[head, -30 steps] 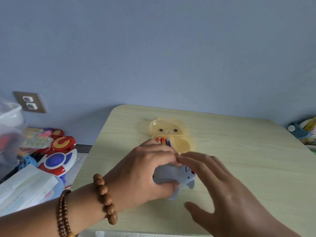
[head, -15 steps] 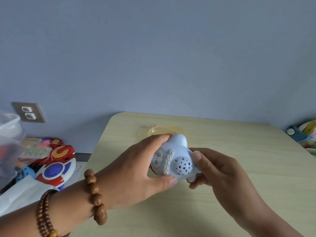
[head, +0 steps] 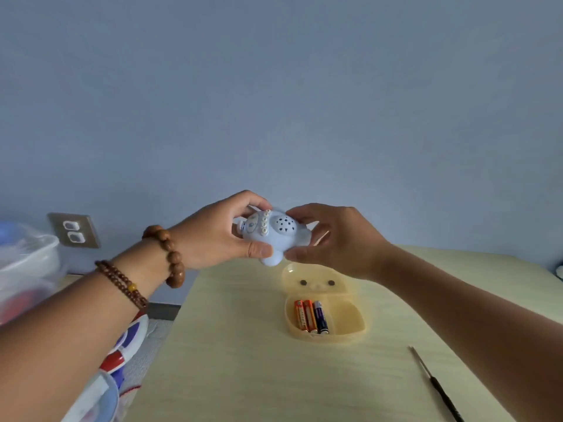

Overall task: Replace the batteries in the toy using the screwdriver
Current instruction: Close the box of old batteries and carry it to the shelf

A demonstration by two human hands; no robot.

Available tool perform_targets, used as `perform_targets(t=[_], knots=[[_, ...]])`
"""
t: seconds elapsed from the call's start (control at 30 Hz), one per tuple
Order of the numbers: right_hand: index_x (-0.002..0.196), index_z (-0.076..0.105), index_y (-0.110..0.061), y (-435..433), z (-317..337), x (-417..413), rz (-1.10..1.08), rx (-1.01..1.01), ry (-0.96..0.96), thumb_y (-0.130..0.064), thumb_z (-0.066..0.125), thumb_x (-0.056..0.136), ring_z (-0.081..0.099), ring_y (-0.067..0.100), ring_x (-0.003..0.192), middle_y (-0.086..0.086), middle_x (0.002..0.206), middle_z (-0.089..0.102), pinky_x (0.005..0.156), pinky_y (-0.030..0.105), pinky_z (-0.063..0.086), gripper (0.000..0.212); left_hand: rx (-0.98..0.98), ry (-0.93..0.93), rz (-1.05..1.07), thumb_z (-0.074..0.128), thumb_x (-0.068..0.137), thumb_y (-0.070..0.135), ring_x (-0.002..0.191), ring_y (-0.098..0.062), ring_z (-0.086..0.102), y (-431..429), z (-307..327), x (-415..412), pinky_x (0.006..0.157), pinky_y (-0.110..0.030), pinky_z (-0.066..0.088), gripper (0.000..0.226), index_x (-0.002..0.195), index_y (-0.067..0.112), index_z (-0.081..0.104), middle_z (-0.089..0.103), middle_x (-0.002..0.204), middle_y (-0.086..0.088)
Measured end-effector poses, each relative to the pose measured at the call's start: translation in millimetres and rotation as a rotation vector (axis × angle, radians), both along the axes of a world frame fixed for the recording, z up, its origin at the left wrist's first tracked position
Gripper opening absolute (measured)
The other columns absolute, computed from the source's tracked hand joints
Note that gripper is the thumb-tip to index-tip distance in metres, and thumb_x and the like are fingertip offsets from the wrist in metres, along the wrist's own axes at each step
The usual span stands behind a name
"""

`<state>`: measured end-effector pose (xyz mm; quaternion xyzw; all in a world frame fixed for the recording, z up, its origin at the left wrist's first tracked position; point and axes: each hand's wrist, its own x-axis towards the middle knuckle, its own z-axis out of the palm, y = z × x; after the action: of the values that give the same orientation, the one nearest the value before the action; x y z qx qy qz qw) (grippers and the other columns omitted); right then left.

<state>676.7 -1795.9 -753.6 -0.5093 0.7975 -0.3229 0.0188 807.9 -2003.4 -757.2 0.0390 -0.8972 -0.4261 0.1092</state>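
A pale blue plastic toy (head: 275, 237) with a speaker grille and a row of cream buttons is held up in the air above the far part of the table. My left hand (head: 213, 236) grips its left side and my right hand (head: 332, 239) grips its right side. Below them an open yellow bear-shaped case (head: 350, 318) lies on the table with three batteries (head: 310, 320) in it, two orange and one dark. A thin dark screwdriver (head: 435, 385) lies on the table at the lower right, partly under my right forearm.
The light wooden table (head: 243, 360) has its left edge close to my left arm. Left of it, on the floor, are colourful toys (head: 128, 345) and a clear plastic bin (head: 24, 269). A wall socket (head: 74, 230) sits on the blue wall.
Both hands have lifted the toy off the table and raised it well above the case. The case with its batteries and the screwdriver have come into view.
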Motion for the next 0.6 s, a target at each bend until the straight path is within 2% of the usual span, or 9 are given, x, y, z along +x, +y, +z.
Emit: perform_targets(t=[0.07,0.2,0.3,0.4,0.6], knots=[[0.12,0.066,-0.036,-22.2,-10.5,-17.1,0.02,0.025,0.017,-0.046,0.086,0.069,0.069,0.004,0.082,-0.018,0.105,0.072,0.081,0.032,0.06,0.056,-0.039,-0.023,0.045,0.085,0.054,0.057,0.105,-0.007,0.069,-17.3,-6.9,-11.9,0.099,-0.042,0.054,0.072,0.119,0.042,0.058,0.068,0.12,0.012],[0.121,0.066,-0.036,-48.9,-30.4,-39.1,0.026,0.055,-0.01,-0.051,0.083,0.07,0.069,0.002,0.084,-0.018,0.107,0.071,0.084,0.029,0.059,0.056,-0.041,-0.043,0.098,0.088,0.067,0.045,0.109,-0.005,0.066,-39.9,-28.0,-27.6,0.103,-0.04,0.05,0.058,0.118,0.041,0.061,0.068,0.119,0.013],[0.128,0.063,-0.034,-62.3,-41.4,-49.8,0.031,0.078,-0.046,-0.05,0.082,0.071,0.068,0.001,0.087,-0.017,0.114,0.069,0.083,0.025,0.056,0.062,-0.024,-0.045,0.12,0.082,0.058,0.059,0.111,-0.005,0.066,-50.2,-41.4,-34.6,0.103,-0.041,0.051,0.073,0.124,0.037,0.062,0.069,0.12,0.013],[0.129,0.063,-0.033,-71.2,-45.0,-58.6,0.028,0.092,-0.066,-0.047,0.082,0.072,0.067,0.0,0.09,-0.018,0.115,0.068,0.079,0.016,0.051,0.062,-0.029,-0.031,0.145,0.078,0.056,0.064,0.114,-0.005,0.064,-56.1,-51.5,-41.2,0.104,-0.04,0.05,0.084,0.131,0.033,0.059,0.067,0.123,0.015],[0.13,0.061,-0.034,-80.9,-51.6,-66.6,0.026,0.194,-0.02,-0.05,0.079,0.074,0.065,0.004,0.095,-0.017,0.116,0.068,0.087,0.026,0.054,0.06,-0.003,-0.009,0.204,0.081,0.052,0.064,0.111,-0.006,0.066,-62.0,-69.8,-49.3,0.101,-0.041,0.052,0.084,0.128,0.033,0.059,0.067,0.119,0.016]])
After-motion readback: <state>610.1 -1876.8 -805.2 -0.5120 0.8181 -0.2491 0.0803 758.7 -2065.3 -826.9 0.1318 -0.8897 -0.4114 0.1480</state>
